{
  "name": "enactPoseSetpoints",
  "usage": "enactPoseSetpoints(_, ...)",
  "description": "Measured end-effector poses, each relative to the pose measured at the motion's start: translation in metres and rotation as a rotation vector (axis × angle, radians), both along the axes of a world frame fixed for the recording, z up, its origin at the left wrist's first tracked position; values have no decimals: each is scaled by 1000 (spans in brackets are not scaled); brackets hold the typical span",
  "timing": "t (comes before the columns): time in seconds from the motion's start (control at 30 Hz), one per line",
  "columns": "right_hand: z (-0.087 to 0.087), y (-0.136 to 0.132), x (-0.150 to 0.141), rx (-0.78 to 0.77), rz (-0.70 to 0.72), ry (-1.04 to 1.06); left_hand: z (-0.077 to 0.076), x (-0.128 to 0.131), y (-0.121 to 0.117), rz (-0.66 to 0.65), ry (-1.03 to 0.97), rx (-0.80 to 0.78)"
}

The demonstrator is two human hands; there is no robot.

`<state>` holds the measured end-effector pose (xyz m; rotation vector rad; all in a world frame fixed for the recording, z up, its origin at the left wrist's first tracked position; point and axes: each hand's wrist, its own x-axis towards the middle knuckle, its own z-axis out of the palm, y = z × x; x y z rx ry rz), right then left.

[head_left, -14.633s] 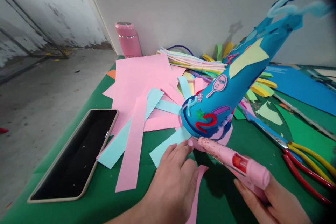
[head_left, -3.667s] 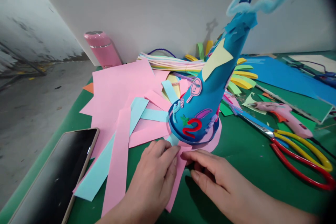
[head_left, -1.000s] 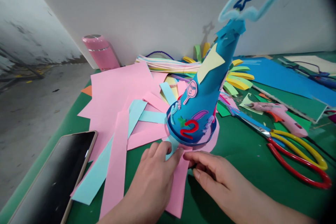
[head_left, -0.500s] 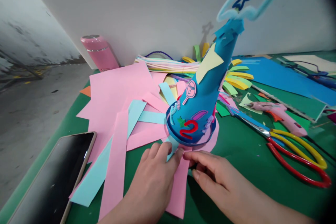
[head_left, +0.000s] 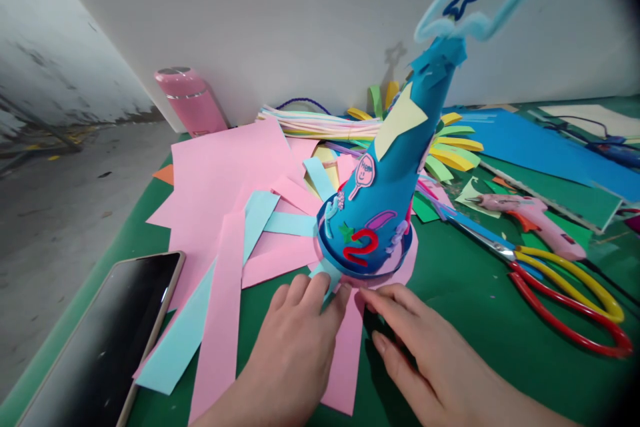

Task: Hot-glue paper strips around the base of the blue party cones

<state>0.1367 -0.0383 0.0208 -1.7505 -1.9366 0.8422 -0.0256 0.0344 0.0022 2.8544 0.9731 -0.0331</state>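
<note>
A blue paper cone hat (head_left: pixel 385 180) leans on the table, with a red 2, stickers and a pale star on its side. At the hat's near edge my left hand (head_left: pixel 295 340) has its fingers curled over a light blue strip, its thumb pressing a pink paper strip (head_left: pixel 345 367) against the pink brim (head_left: pixel 411 257). My right hand (head_left: pixel 425 340) is just right of that strip; its index fingertip is close to or touching the strip's edge. The right thumb stands apart from the fingers, and nothing shows between them. The left palm side is hidden.
Scissors (head_left: pixel 515 255) and a pink glue gun (head_left: pixel 540 217) lie to the right. Pink sheets (head_left: pixel 215 167), paper strips and a phone (head_left: pixel 105 340) are on the left. Behind stand a pink bottle (head_left: pixel 193 103) and a bundle of pipe cleaners (head_left: pixel 320 123) against the wall.
My right hand has shifted slightly right, and its thumb and fingers have spread further apart. The pink strip's near end has moved a little right. My left hand stays nearly in place.
</note>
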Motion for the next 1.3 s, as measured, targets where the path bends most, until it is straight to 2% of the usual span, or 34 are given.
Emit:
enactPoseSetpoints(0.2,-13,-2,-1,89,100,-129,1,0,-1,-3,41,2)
enactPoseSetpoints(0.43,-24,0,-1,169,128,-279,2,2,-2,-3,69,11)
enactPoseSetpoints(0.93,-23,3,2,201,118,-258,-2,1,1,-15,26,51)
enactPoseSetpoints(1.3,-22,3,3,176,106,-241,3,3,-1,25,39,-39)
